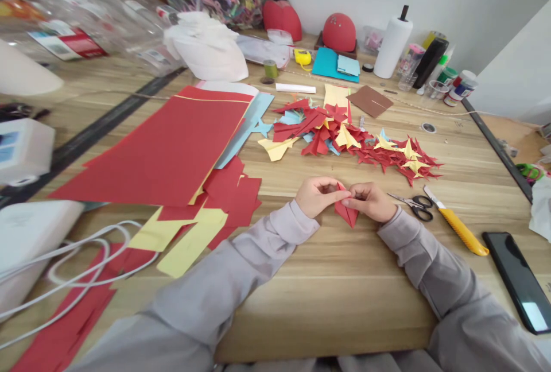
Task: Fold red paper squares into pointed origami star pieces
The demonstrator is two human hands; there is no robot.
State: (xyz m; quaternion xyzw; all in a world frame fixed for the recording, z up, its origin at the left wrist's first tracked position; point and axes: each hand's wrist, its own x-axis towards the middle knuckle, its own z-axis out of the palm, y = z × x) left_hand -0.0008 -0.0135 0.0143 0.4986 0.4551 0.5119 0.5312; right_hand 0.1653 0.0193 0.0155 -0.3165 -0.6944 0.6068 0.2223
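Note:
A small folded piece of red paper (346, 215) is held between both hands over the table. My left hand (319, 196) pinches its upper left side, and my right hand (371, 201) grips it from the right, the fingertips of both nearly touching. Beyond them lies a pile of folded red paper pieces (316, 143), mixed with yellow and light blue ones. To the left are large red sheets (172, 148), with cut red strips (236, 202) and yellow strips (193, 243) in front of them.
Black scissors (419, 208), a yellow utility knife (462, 231) and a phone (516, 280) lie on the right. White cables (97, 266) cross the left side. Farther back are a brown square (370, 100), a blue folder (327, 65), a tape measure (302, 57) and a white bottle (393, 47).

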